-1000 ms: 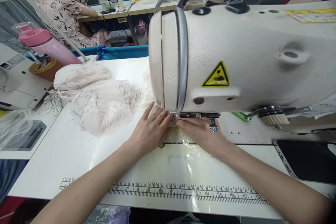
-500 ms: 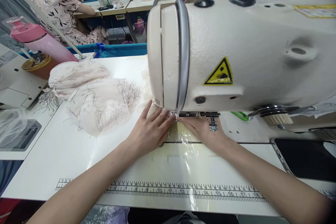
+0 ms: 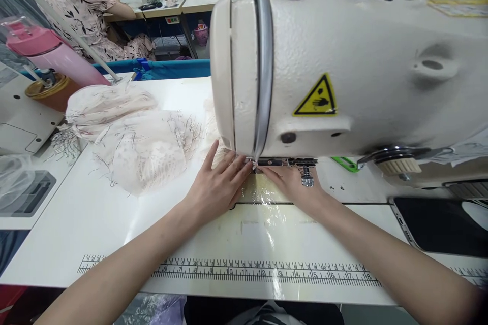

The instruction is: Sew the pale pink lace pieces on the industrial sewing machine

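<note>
A white sewing machine [image 3: 343, 71] fills the upper right of the view. My left hand [image 3: 215, 188] lies flat with its fingers spread on pale lace fabric [image 3: 221, 155], its fingertips just left of the presser foot [image 3: 254, 163]. On the other side of the foot is my right hand [image 3: 295, 183], partly behind the machine's metal parts; its fingertips reach toward the needle area and are mostly hidden. More of the cream lace fabric [image 3: 145, 152], with loose dark threads, lies bunched on the table to the left.
A printed ruler [image 3: 267, 271] runs along the table's front edge. A phone [image 3: 438, 226] lies at the right, near a green tool [image 3: 345, 163]. A pink bottle [image 3: 57, 56] and brown pot [image 3: 49, 91] stand at the left. Another person [image 3: 76, 10] sits beyond.
The whole view has shifted slightly, so everything appears a little higher and to the left. Both hands keep nearly the same place beside the presser foot.
</note>
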Demonstrator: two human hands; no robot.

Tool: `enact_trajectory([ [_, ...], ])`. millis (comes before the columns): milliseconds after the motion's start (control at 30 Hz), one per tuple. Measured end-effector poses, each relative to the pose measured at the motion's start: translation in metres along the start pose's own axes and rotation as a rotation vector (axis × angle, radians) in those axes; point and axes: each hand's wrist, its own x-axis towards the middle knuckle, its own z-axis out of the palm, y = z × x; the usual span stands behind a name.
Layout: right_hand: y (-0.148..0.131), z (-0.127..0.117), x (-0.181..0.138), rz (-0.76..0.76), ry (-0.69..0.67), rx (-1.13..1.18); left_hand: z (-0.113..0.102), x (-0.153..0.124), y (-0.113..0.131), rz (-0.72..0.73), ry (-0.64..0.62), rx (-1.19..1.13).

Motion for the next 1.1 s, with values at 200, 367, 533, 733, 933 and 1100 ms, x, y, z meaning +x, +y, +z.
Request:
enact_trajectory([
  [200,0.031,0.017,-0.012,-0.027,0.029,-0.14,0.0,0.001,0.0,0.0,0.016,-0.006],
  [367,0.049,0.028,-0.017,-0.113,0.04,-0.29,-0.001,0.001,0.0,-0.005,0.019,-0.007],
  [533,0.047,0.027,-0.014,-0.172,0.068,-0.386,-0.001,0.001,-0.001,0.004,0.029,-0.004],
  [733,0.028,0.02,-0.013,-0.137,0.136,-0.463,-0.002,0.0,0.004,0.13,0.141,0.075],
  [933,0.001,0.003,-0.009,-0.312,0.116,-0.545,0.001,-0.001,0.005,0.061,0.099,0.076],
  [1100,-0.006,0.0,-0.009,-0.443,0.179,-0.539,0.001,0.0,0.001,0.012,0.05,0.011],
])
